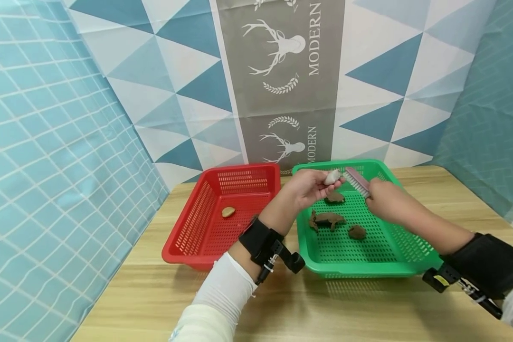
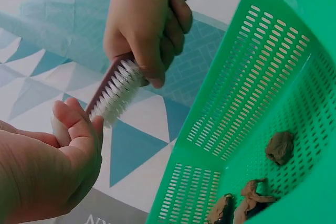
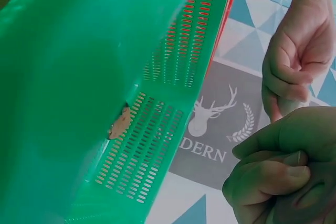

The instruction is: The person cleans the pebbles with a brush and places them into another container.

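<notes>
My left hand (image 1: pixel 305 187) holds a smooth whitish stone-like piece (image 1: pixel 332 177) in its fingers, above the far part of the green basket (image 1: pixel 363 271). In my right hand (image 1: pixel 386 200) I grip a brush (image 1: pixel 357 181) with a mauve back and white bristles. The bristles face the whitish piece and lie close beside the left fingertips; whether they touch it I cannot tell. Below, in the green basket, lie a brown animal-shaped figure (image 1: pixel 328 219), a round brown lump (image 1: pixel 357 232) and another brown piece (image 1: pixel 335 197), all looking mud-coated.
To the left of the green basket stands a red basket (image 1: pixel 177 256) with one smooth tan stone (image 1: pixel 228 212) inside. Both baskets rest on a wooden table (image 1: pixel 149 294). A patterned cloth (image 1: pixel 188 61) hangs behind, and tile-print sheets (image 1: pixel 38 156) flank the sides.
</notes>
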The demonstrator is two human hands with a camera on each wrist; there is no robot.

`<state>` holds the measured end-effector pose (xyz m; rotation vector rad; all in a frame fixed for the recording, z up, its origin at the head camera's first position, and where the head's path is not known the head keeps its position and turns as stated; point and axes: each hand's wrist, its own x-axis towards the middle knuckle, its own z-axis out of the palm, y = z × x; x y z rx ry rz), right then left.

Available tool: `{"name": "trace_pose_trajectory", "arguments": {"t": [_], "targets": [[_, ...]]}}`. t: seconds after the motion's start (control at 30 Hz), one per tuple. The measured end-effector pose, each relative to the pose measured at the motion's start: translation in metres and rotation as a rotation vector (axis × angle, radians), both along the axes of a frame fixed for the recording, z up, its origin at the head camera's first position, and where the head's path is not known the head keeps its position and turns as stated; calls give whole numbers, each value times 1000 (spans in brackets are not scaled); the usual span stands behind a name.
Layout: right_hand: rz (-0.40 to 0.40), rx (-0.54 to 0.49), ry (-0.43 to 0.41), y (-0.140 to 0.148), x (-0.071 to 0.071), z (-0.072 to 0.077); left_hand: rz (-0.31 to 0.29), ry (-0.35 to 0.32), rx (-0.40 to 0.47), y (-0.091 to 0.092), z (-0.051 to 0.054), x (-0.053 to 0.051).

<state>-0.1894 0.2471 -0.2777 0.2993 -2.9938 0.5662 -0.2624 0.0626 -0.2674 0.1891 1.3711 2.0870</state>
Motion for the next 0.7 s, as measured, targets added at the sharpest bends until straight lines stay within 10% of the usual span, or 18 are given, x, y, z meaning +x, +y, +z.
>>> {"name": "trace_pose_trajectory", "arguments": {"t": [0.7], "targets": [[-39, 64, 101, -5, 8, 0, 71, -40, -33, 5, 1, 8]]}}
